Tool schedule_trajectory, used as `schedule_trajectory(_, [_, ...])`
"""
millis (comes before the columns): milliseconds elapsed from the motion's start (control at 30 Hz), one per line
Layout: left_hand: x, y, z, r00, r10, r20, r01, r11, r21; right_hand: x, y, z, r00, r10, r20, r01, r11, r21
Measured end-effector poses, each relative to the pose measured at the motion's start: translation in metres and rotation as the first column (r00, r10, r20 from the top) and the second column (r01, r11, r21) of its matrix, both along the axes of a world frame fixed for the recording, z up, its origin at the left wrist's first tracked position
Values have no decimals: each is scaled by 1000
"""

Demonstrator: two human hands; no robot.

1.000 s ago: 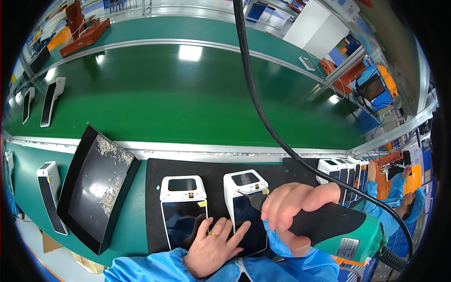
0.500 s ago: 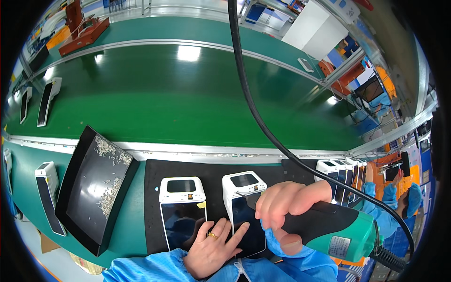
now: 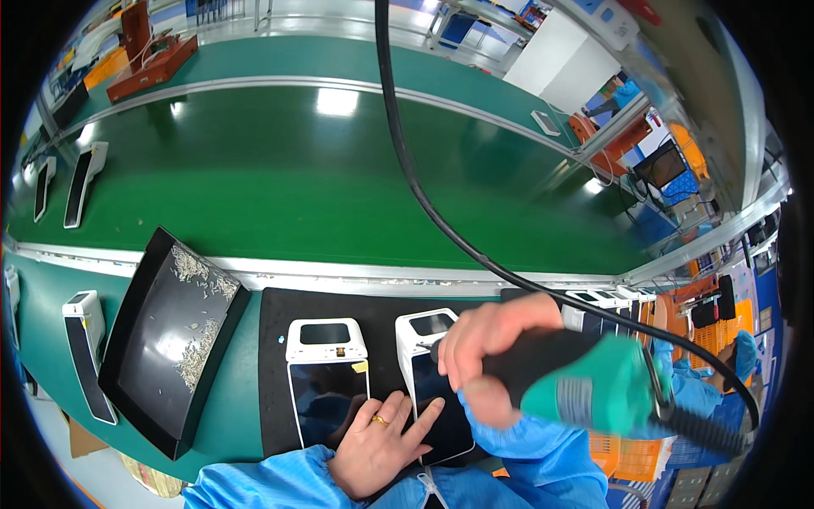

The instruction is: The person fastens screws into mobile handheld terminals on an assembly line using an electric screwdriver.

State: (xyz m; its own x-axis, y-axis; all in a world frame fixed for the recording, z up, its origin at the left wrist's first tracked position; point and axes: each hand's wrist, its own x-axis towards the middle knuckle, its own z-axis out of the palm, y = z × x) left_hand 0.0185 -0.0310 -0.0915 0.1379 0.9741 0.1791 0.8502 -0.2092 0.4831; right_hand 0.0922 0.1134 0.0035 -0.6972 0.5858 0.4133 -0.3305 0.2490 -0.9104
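Note:
Two white handheld terminals with dark screens lie side by side on a black mat (image 3: pixel 275 382). The left terminal (image 3: pixel 326 394) carries a small yellow tab at its upper right corner. My left hand (image 3: pixel 377 450), a ring on one finger, lies with fingers spread across the inner edges of both screens. My right hand (image 3: pixel 492 343) is wrapped around a green-and-black electric screwdriver (image 3: pixel 585 390), held roughly level. Its tip is at the upper part of the right terminal (image 3: pixel 449 437); whether it touches a screw cannot be made out.
A black tray (image 3: pixel 153 365) of loose screws stands left of the mat, beside another terminal (image 3: pixel 85 356). A thick black cable (image 3: pixel 424 199) hangs across the view. Behind runs a green conveyor belt (image 3: pixel 339 195) with two terminals at far left. Several terminals and a co-worker are at the right.
My right hand and the screwdriver have shifted a little left, and the driver's rear is blurred. The cable has swung left. My left hand stays resting on the screens.

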Motion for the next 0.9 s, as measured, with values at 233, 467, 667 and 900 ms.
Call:
schedule_trajectory(233, [14,17,19,995,14,94,-5,996,-88,50,0,14,890,-225,-397,191,974,-123])
schedule_trajectory(467, [31,31,9,882,143,448,-89,986,-140,105,-21,21,900,-175,-400,97,974,-206])
schedule_trajectory(667, [51,44,-6,356,346,868,-56,935,-350,114,-14,21,890,-60,-452,-8,989,-147])
schedule_trajectory(900, [57,63,-6,222,378,899,-122,925,-360,107,-15,18,861,-140,-489,95,989,-115])
